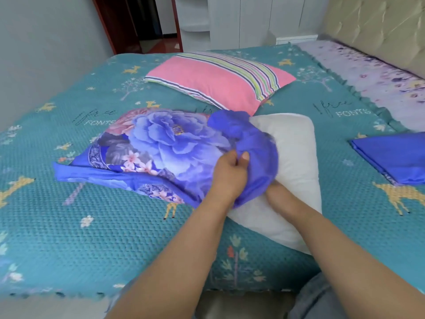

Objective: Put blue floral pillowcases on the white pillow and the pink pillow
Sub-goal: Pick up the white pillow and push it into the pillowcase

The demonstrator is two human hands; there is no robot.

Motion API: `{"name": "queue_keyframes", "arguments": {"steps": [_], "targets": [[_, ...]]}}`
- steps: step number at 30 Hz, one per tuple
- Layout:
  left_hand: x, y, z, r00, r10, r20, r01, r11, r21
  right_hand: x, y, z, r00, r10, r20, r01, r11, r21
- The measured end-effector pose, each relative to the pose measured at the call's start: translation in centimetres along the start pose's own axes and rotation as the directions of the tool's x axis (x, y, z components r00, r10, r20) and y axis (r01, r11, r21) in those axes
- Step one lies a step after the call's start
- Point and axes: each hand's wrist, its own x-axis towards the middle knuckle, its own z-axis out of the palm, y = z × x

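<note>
The white pillow [289,155] lies on the bed [69,238], one end inside the blue floral pillowcase [161,148]. The left hand [227,173] pinches the bunched opening; the right hand [276,192] is buried under it, grip hidden. Beyond the white pillow lies the pink pillow [216,81]; to its right, a folded blue pillowcase [393,160].

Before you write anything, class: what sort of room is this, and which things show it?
Most likely a bedroom: a bed with a padded headboard, a pink pillow and a white pillow lying on it.
</note>
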Motion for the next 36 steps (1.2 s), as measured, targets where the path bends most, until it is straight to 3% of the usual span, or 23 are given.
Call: {"name": "queue_keyframes", "arguments": {"steps": [3,5,7,9,10,11,12,14,15,17,18,19,21,23,25,26,28,29,31,33,34,36], "targets": [[-0.9,-1.4,0.6,0.961,-0.112,0.254,0.115,0.993,0.004,0.2,-0.9,-1.3,0.965,0.080,-0.249,0.007,0.943,0.331],[-1.2,-1.8,-0.1,0.935,-0.099,0.342,0.055,0.989,0.136,0.3,-1.2,-2.2,0.888,0.217,-0.406,0.037,0.846,0.533],[-1.8,-1.7,-0.3,0.913,-0.071,0.403,-0.048,0.960,0.277,0.6,-1.2,-2.8,0.836,0.327,-0.441,0.031,0.774,0.632],[-2.6,-1.6,-0.6,0.908,-0.011,0.418,-0.138,0.935,0.326,1.0,-2.6,-2.0,0.879,0.222,-0.422,0.090,0.792,0.604],[-2.9,-1.8,-1.0,0.911,0.006,0.413,-0.152,0.935,0.321,1.2,-3.3,-1.2,0.919,0.082,-0.386,0.125,0.868,0.481],[-3.0,-1.6,-1.3,0.902,0.000,0.431,-0.165,0.925,0.344,1.5,-3.4,-0.5,0.949,-0.063,-0.309,0.131,0.970,0.205],[-3.5,-1.5,-2.2,0.880,-0.055,0.473,-0.157,0.904,0.398,1.6,-3.2,0.8,0.969,-0.175,-0.175,0.148,0.976,-0.158],[-3.4,-1.3,-4.4,0.816,-0.188,0.547,-0.168,0.828,0.535,2.3,-1.6,1.8,0.967,-0.236,-0.102,0.128,0.786,-0.605],[-3.2,-1.5,-5.6,0.805,-0.209,0.555,-0.164,0.821,0.547,2.5,-1.2,1.8,0.960,-0.249,-0.131,0.100,0.739,-0.667],[-2.3,-2.3,-8.4,0.891,-0.201,0.407,0.014,0.908,0.419,2.7,-0.8,1.4,0.958,-0.230,-0.173,0.063,0.755,-0.653],[-1.7,-3.2,-9.9,0.960,-0.202,0.193,0.119,0.921,0.371,2.7,-0.8,1.3,0.963,-0.209,-0.173,0.046,0.755,-0.654],[-1.3,-3.9,-11.2,0.983,-0.163,-0.080,0.181,0.912,0.368,2.7,-0.9,1.3,0.964,-0.199,-0.178,0.035,0.756,-0.654],[-0.9,-4.9,-13.4,0.849,-0.036,-0.527,0.273,0.884,0.379,2.5,-0.9,1.6,0.958,-0.215,-0.188,0.035,0.742,-0.669],[-0.7,-6.3,-15.4,0.650,-0.179,-0.738,0.448,0.875,0.182,2.1,-0.7,2.1,0.953,-0.239,-0.188,0.045,0.722,-0.690],[-0.2,-8.1,-16.2,0.469,-0.557,-0.685,0.543,0.794,-0.273,2.1,-0.3,2.0,0.944,-0.272,-0.189,0.062,0.706,-0.705],[-0.3,-8.8,-16.3,0.442,-0.703,-0.557,0.478,0.710,-0.517,2.0,-0.3,2.0,0.942,-0.275,-0.191,0.061,0.702,-0.709],[-0.2,-10.1,-15.8,0.549,-0.748,-0.373,0.353,0.612,-0.708,1.9,0.0,2.0,0.935,-0.297,-0.194,0.077,0.704,-0.706],[-0.8,-9.1,-15.5,0.604,-0.720,-0.343,0.373,0.635,-0.677,1.9,0.0,2.1,0.931,-0.313,-0.190,0.094,0.705,-0.703],[-1.1,-8.5,-15.2,0.687,-0.652,-0.321,0.510,0.747,-0.427,1.8,0.4,1.9,0.923,-0.332,-0.194,0.111,0.714,-0.691],[-1.4,-8.6,-15.7,0.810,-0.502,-0.304,0.537,0.843,0.038,1.9,0.6,1.5,0.915,-0.345,-0.210,0.129,0.743,-0.657],[-1.8,-8.8,-16.3,0.855,-0.456,-0.248,0.516,0.796,0.315,1.8,0.4,1.3,0.915,-0.341,-0.216,0.134,0.761,-0.635],[-2.7,-9.5,-17.1,0.844,-0.525,-0.109,0.443,0.569,0.692,1.6,0.2,1.1,0.917,-0.339,-0.209,0.143,0.770,-0.622]]}}
